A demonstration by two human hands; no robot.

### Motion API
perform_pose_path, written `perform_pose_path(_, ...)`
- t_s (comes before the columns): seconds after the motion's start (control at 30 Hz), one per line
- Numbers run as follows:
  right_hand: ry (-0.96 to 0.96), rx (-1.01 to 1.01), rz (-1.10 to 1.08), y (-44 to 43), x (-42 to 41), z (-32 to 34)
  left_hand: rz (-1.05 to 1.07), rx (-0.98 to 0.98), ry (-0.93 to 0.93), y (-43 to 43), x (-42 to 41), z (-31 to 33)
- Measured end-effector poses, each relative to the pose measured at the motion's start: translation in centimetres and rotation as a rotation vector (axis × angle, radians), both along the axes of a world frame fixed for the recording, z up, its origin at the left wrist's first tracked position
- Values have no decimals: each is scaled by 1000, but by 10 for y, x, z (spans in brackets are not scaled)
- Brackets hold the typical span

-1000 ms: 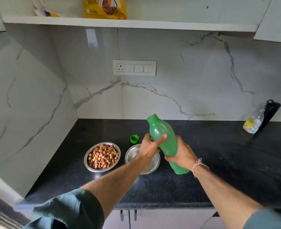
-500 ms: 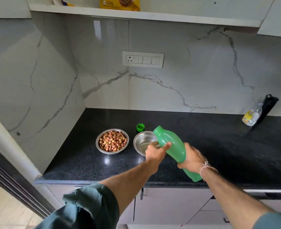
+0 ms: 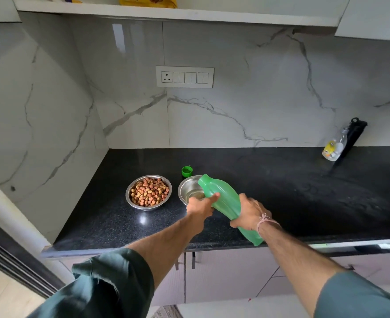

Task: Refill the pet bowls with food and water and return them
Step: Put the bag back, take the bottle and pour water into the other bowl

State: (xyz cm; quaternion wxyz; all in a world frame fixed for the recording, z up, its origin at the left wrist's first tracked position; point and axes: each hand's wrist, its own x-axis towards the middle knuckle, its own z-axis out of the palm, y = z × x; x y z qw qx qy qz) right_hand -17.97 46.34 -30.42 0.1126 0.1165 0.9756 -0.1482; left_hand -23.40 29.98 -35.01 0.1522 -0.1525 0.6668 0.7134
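A: Item 1?
B: Green bottle point(image 3: 226, 200), uncapped, tilted w/ mouth down toward 10 o'clock, over rim of steel bowl point(image 3: 187, 188). Base hangs past front edge of surface point(image 3: 292, 191).

A: Hands?
B: Left hand point(image 3: 201, 206) grasps bottle near neck, thumb lying along its side. Right hand point(image 3: 250, 211) wrapped round bottle's mid-body, fingers curled over top; pink thread band point(image 3: 266, 220) on that wrist. Both sleeves dark green, pushed up.

A: Bowl contents?
B: Steel bowl: some liquid seems to lie in bottom, partly hidden by bottle & left hand; level can't tell. No clear stream visible from mouth.

A: Item 2?
B: Kibble bowl point(image 3: 148, 192), steel, full of brown/orange pellets. Sits just beside steel bowl, at its 9 o'clock, not touching.

A: Cap?
B: Green cap point(image 3: 186, 171), upright on surface, at 12 o'clock of steel bowl, just beside rim.

A: Other stock?
B: Clear bottle point(image 3: 335, 146) w/ yellow label, leaning at back wall, 2 o'clock, well apart from bowls; black object point(image 3: 354, 136) behind it. Socket panel point(image 3: 185, 77) on marble wall. Yellow bag point(image 3: 148, 1) on shelf point(image 3: 235, 16) above, cut off by frame. Cabinet doors point(image 3: 223, 276) under surface.
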Motion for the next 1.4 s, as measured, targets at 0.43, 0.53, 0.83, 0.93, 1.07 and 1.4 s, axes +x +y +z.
perform_pose_path(0.43, -52, -2, -17, -10, 2, 2, 0, 30, -19, -5, 3, 2)
perform_pose_path(0.53, -64, 3, -13, -11, 3, 4, -6, 26, -20, -4, 4, 3)
perform_pose_path(0.83, -96, 13, -14, -13, 6, 11, -7, 7, -40, -5, 9, 4)
perform_pose_path(0.93, -108, 19, -8, -14, 6, 13, -11, -3, -47, -5, 11, 6)
perform_pose_path(1.07, -116, 12, -7, -15, 7, 14, -15, -12, -56, -6, 14, 7)
perform_pose_path(1.4, -124, 1, -4, -17, 8, 17, -41, 3, -57, -8, 17, 9)
